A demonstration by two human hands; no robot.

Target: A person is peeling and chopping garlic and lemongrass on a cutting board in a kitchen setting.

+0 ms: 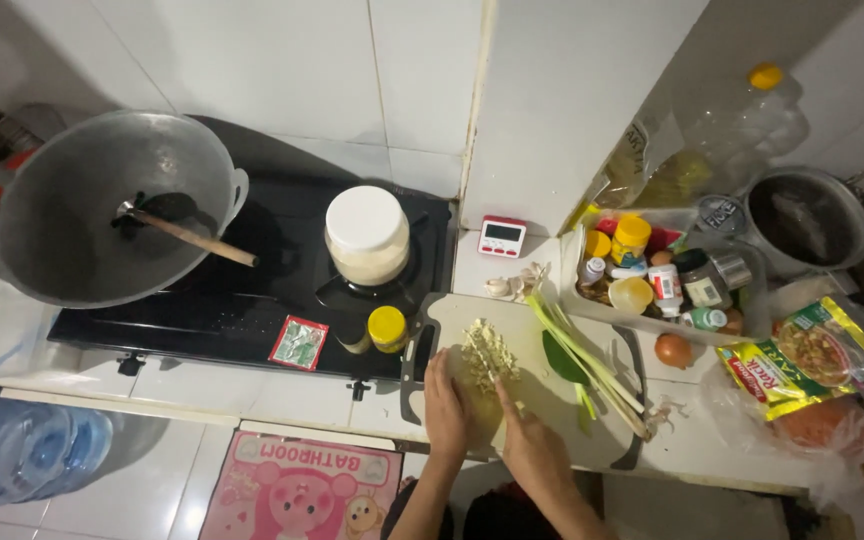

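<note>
Near the surface's front edge, the left hand (445,410) rests flat and open on the pale plastic cutting board (532,345), beside chopped pale-yellow bits (490,352). The right hand (530,445) grips a knife (483,362) over them.

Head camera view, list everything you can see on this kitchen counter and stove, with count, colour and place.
Round grey metal wok: one, grey, left on the stove, wooden-handled spatula inside.
Flat black gas stove: one, black, centre-left.
White-lidded plastic jar: one, white and cream, right burner.
Small yellow-capped bottle: one, yellow, stove's front edge.
Red-green sachet: one, stove front.
Pale cutting board: one, counter centre.
Chopped pale-yellow bits: one pile, on the board.
Green lemongrass stalks: several, board's right.
Red-and-white timer: one, by the wall.
Clear tray of spice jars: one, right.
Brown onion: one, beside the tray.
Left hand: flat on the board.
Right hand: grip on a knife, blade in the pile.
</note>
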